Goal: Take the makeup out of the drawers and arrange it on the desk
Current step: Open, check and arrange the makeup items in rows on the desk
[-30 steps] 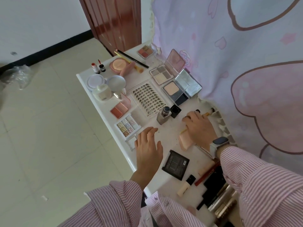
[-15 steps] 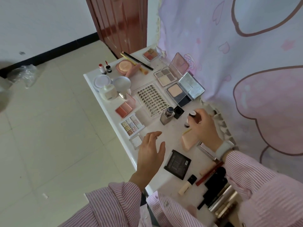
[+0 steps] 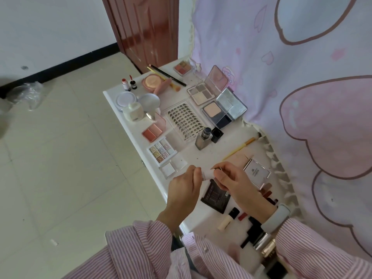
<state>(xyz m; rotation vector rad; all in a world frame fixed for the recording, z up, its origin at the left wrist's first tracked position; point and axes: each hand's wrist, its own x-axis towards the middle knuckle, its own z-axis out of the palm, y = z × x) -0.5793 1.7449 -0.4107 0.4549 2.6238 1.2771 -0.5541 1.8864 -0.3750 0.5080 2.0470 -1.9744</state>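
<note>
Both my hands meet above the near part of the white desk (image 3: 118, 101). Between them is a small pale tube (image 3: 207, 174). My left hand (image 3: 184, 190) pinches its left end and my right hand (image 3: 233, 183) grips its right end, which is mostly hidden by the fingers. Under my hands lies a black compact (image 3: 216, 198). Makeup covers the desk: a lash tray (image 3: 186, 122), open palettes (image 3: 201, 94), a powder compact (image 3: 213, 110), a glitter palette (image 3: 162, 151), a blush (image 3: 153, 131) and a grey bottle (image 3: 203, 138).
A white boxed compact (image 3: 256, 171) lies right of my hands, and a thin yellow brush (image 3: 239, 148) behind them. Lipsticks and tubes (image 3: 231, 218) crowd the near right corner. A pink cloth (image 3: 302, 87) hangs along the desk's right side. Tiled floor (image 3: 60, 158) lies left.
My right hand lifted a small tube from beside the grey bottle and brought it toward me. My left hand rose from the desk and took its other end.
</note>
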